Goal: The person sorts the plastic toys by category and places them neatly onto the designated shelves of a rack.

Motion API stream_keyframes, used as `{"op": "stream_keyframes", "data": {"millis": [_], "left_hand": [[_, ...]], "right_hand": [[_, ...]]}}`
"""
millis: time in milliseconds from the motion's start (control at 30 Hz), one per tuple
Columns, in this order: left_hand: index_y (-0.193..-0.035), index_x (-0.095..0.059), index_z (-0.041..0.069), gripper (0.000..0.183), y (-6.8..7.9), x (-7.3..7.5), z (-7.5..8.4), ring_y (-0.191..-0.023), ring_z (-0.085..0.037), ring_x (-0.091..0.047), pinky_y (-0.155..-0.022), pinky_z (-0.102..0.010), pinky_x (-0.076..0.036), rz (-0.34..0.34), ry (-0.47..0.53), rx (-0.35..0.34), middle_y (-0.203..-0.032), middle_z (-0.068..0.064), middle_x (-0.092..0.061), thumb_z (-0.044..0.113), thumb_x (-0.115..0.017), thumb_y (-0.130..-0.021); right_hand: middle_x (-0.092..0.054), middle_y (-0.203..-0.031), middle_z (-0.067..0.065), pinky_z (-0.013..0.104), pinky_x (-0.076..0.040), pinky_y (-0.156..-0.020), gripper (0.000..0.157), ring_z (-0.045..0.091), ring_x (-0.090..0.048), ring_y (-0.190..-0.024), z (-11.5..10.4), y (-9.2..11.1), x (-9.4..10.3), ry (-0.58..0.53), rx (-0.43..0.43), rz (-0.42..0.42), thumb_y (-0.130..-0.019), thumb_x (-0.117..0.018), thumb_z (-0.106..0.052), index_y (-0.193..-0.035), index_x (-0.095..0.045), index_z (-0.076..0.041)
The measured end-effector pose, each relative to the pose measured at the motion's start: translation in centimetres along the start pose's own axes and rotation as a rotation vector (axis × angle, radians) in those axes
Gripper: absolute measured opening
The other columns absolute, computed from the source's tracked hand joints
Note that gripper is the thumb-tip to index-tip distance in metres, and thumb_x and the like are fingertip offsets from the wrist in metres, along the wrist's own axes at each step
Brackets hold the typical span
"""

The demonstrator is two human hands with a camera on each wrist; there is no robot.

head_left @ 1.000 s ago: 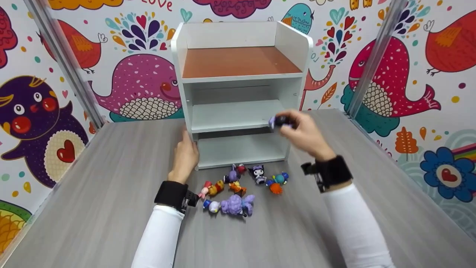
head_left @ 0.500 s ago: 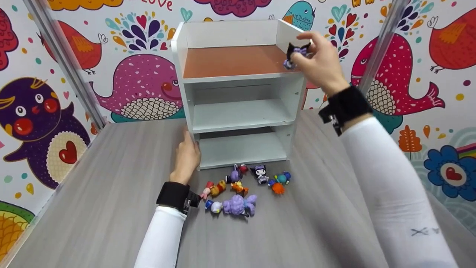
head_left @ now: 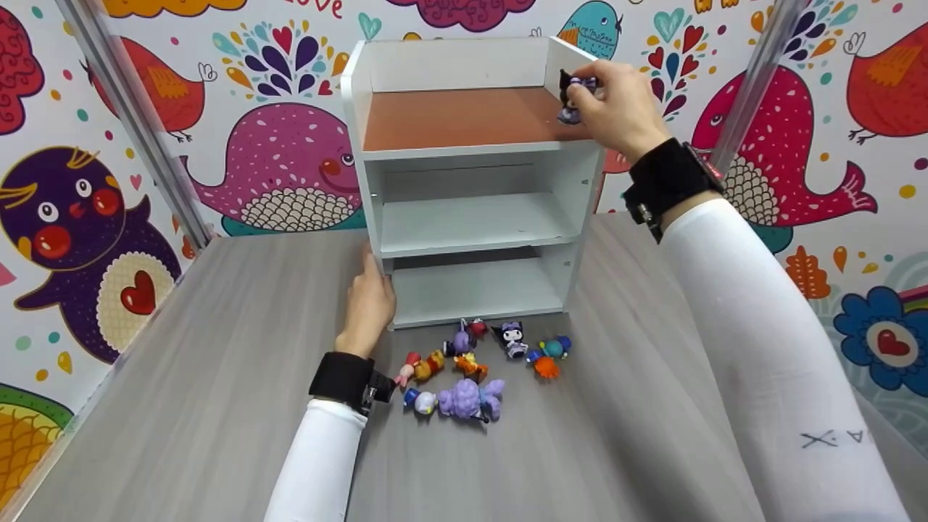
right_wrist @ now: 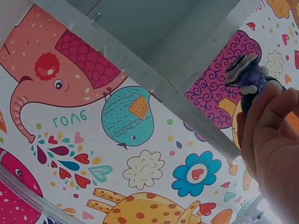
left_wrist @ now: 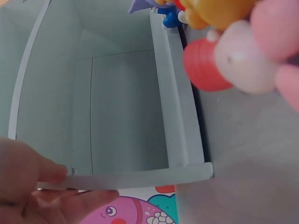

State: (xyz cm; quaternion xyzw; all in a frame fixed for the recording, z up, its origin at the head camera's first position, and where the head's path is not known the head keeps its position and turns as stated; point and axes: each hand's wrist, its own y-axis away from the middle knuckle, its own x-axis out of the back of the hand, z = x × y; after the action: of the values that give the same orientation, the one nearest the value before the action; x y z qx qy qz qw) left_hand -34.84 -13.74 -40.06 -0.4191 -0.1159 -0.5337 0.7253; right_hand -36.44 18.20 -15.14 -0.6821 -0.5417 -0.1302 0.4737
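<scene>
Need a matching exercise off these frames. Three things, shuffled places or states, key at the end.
1. Left hand
2. Right hand
3. Lumpy purple toy

A. Lies on the grey table
B. Holds a small figurine at the brown top board
C. Grips the shelf unit by its side

Pairs: 1-C, 2-B, 3-A

Figurine (head_left: 569,112), in the right hand's grip (head_left: 620,109), raised from before the middle shelf (head_left: 475,221) to the top shelf's (head_left: 457,119) right end.
</scene>
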Motion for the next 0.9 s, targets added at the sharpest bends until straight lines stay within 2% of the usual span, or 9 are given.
{"op": "stream_keyframes", "data": {"millis": [100,367,633,900], "left_hand": [[-0.152,-0.026,-0.006,0.056,0.1,0.0,0.0,-0.080,-0.049,-0.069,-0.064,-0.057,-0.055,0.002,-0.004,-0.007,-0.097,-0.037,-0.067,-0.003,-0.047,-0.100],[-0.151,-0.028,-0.006,0.055,0.3,-0.1,-0.1,-0.084,-0.050,-0.069,-0.068,-0.058,-0.056,0.011,0.003,-0.004,-0.099,-0.037,-0.067,-0.003,-0.048,-0.100],[-0.150,-0.029,-0.005,0.052,0.2,-0.2,0.1,-0.077,-0.044,-0.069,-0.063,-0.049,-0.057,-0.021,0.009,0.032,-0.095,-0.032,-0.068,-0.002,-0.046,-0.101],[-0.151,-0.028,-0.004,0.053,0.1,-0.1,0.2,-0.080,-0.046,-0.070,-0.065,-0.051,-0.058,-0.019,0.014,0.035,-0.099,-0.034,-0.067,-0.001,-0.046,-0.101]], "right_hand": [[-0.060,-0.138,0.017,0.026,-0.049,-0.087,0.042,0.023,-0.057,-0.113,-0.1,-0.1,-0.2,0.010,0.000,-0.006,-0.106,-0.046,-0.029,-0.140,-0.058,-0.007],[-0.059,-0.140,0.020,0.042,-0.050,-0.105,0.040,0.030,-0.057,-0.126,-0.3,0.0,-0.9,0.042,-0.003,-0.023,-0.107,-0.046,-0.024,-0.140,-0.057,-0.006],[-0.057,-0.142,0.019,0.041,-0.049,-0.108,0.040,0.030,-0.055,-0.129,-0.2,-0.1,-1.1,0.047,-0.039,-0.047,-0.107,-0.046,-0.024,-0.142,-0.057,-0.007],[-0.059,-0.141,0.019,0.041,-0.049,-0.108,0.039,0.030,-0.057,-0.130,-0.1,-0.2,-1.5,0.054,-0.024,-0.012,-0.107,-0.047,-0.023,-0.140,-0.058,-0.005]]}}
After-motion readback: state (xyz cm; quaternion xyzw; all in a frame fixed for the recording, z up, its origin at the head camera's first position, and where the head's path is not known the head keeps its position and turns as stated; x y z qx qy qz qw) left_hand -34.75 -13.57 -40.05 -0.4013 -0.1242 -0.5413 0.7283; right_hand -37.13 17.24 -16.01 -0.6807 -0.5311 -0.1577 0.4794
